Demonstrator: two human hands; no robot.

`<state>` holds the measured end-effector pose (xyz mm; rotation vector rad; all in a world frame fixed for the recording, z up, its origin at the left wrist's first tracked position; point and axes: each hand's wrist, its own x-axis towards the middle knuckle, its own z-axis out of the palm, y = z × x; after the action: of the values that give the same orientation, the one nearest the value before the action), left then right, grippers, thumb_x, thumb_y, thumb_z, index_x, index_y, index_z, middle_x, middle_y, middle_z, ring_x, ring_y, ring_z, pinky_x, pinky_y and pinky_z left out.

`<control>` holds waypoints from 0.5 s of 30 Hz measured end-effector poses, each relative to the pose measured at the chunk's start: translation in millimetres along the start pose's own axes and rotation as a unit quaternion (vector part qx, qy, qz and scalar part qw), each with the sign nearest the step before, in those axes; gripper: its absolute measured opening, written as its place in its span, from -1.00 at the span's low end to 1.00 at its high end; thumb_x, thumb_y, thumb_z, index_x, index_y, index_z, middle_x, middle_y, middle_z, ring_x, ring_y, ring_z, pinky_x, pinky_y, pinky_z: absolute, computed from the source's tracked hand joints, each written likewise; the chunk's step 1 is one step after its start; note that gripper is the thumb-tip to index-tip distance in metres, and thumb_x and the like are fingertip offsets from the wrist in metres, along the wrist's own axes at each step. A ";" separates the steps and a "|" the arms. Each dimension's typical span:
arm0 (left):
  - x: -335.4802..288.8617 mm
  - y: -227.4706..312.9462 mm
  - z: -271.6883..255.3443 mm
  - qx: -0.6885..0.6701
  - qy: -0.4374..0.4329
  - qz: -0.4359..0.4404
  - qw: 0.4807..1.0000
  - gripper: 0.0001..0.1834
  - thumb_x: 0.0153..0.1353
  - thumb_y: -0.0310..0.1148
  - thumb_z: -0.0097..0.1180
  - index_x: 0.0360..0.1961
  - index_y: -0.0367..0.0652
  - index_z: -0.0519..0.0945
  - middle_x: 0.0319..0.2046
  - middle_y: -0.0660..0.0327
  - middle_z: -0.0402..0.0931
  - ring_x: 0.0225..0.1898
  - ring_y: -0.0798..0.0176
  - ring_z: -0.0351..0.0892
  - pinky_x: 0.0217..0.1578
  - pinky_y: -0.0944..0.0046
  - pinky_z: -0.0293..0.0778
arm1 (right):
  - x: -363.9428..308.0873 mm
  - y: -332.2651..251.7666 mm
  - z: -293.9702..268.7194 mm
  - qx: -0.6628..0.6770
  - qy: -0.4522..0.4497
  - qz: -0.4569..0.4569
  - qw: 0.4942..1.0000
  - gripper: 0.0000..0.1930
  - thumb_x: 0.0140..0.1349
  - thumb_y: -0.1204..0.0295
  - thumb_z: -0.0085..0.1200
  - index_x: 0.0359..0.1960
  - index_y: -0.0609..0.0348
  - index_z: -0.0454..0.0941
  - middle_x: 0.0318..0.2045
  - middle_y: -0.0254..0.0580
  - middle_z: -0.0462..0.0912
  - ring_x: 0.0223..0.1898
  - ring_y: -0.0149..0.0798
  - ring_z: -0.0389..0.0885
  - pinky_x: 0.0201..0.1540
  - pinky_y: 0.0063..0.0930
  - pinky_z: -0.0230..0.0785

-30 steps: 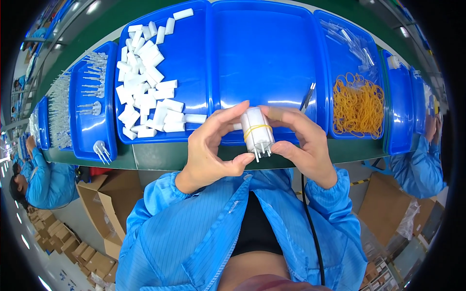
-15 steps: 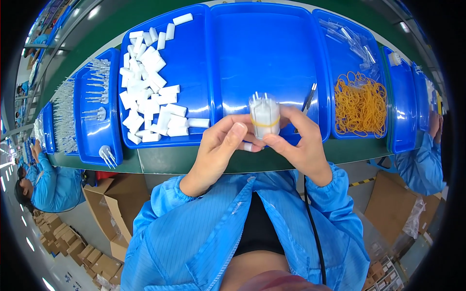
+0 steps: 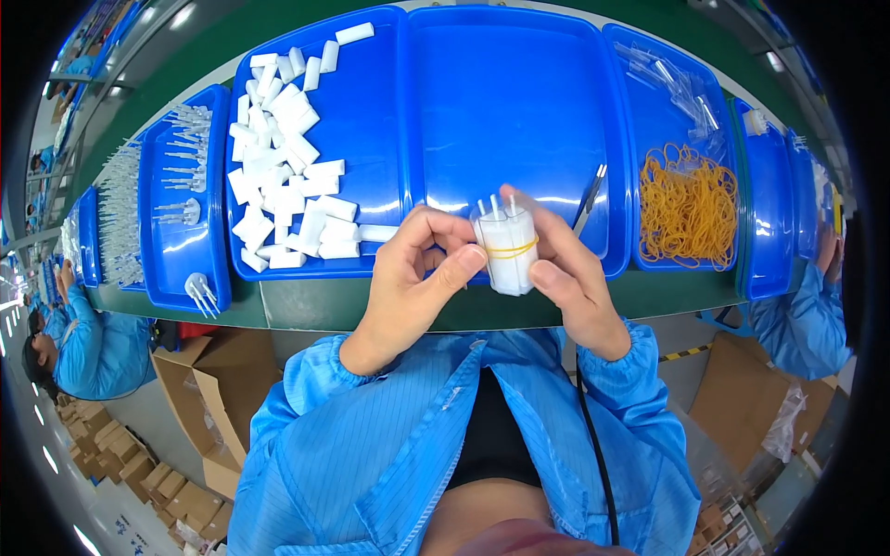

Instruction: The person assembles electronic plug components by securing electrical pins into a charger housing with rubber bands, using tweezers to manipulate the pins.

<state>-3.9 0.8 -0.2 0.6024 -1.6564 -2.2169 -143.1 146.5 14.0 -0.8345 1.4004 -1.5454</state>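
Note:
Upright between my hands is a white bundle (image 3: 509, 275) in a clear plastic wrap, with thin white prongs (image 3: 494, 206) sticking out of its top. A yellow rubber band (image 3: 501, 252) runs round its middle, slightly tilted. My right hand (image 3: 579, 283) grips the right side, thumb in front and fingers behind. At the left side, my left hand (image 3: 408, 283) is closed, its thumb against the bundle and its other fingers curled. Just beyond the right hand, dark tweezers (image 3: 590, 199) with bright tips lie in a blue tray.
White foam-like blocks (image 3: 301, 153) fill part of the left blue tray (image 3: 366, 111). To the right are loose yellow rubber bands (image 3: 686, 208) and clear plastic sleeves (image 3: 681, 88). White pronged parts (image 3: 190, 157) sit far left. Co-workers in blue work on both sides; open cardboard boxes (image 3: 218, 398) stand below.
The bundle has come slightly nearer to me and tilted. The left fingers have drawn back from its front into a curl, while the right thumb has shifted to its right edge.

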 end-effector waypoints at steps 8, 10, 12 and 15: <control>5.4 10.8 -0.2 -0.131 -0.060 -0.079 0.986 -0.57 0.32 -0.27 0.21 0.08 -0.34 0.48 -0.14 0.19 0.43 -0.19 0.34 0.57 -0.15 0.36 0.53 | 2.4 1.4 2.2 0.045 -0.042 0.029 0.998 -0.32 0.37 0.18 -0.22 0.46 0.26 0.03 0.25 0.03 0.39 0.12 -0.18 0.53 0.21 -0.35 0.29; 4.7 8.8 -2.6 -0.159 -0.067 -0.092 0.981 -0.57 0.32 -0.25 0.21 0.08 -0.33 0.48 -0.13 0.18 0.45 -0.19 0.33 0.57 -0.15 0.35 0.53 | 1.3 0.7 3.0 0.080 -0.058 0.055 0.994 -0.31 0.37 0.15 -0.24 0.46 0.25 0.03 0.26 0.03 0.38 0.10 -0.19 0.54 0.21 -0.35 0.30; 3.5 4.9 -3.6 -0.187 -0.075 -0.104 0.974 -0.56 0.31 -0.23 0.22 0.08 -0.32 0.48 -0.13 0.17 0.47 -0.18 0.33 0.57 -0.15 0.35 0.53 | 1.1 -0.4 5.2 0.131 -0.047 0.061 0.988 -0.32 0.37 0.19 -0.23 0.46 0.24 0.04 0.26 0.02 0.37 0.06 -0.20 0.56 0.19 -0.37 0.32; 2.9 1.6 -1.2 -0.224 -0.056 -0.077 0.970 -0.55 0.28 -0.25 0.26 0.08 -0.27 0.49 -0.09 0.15 0.49 -0.16 0.33 0.57 -0.16 0.33 0.52 | 0.9 -2.6 5.2 0.114 -0.030 0.056 0.991 -0.30 0.36 0.21 -0.05 0.45 0.26 0.06 0.21 0.00 0.43 0.04 -0.23 0.56 0.14 -0.39 0.34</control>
<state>-5.8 -2.0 0.6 0.5028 -1.1198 -2.6629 -139.2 143.5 17.2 -0.6477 1.1808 -1.5457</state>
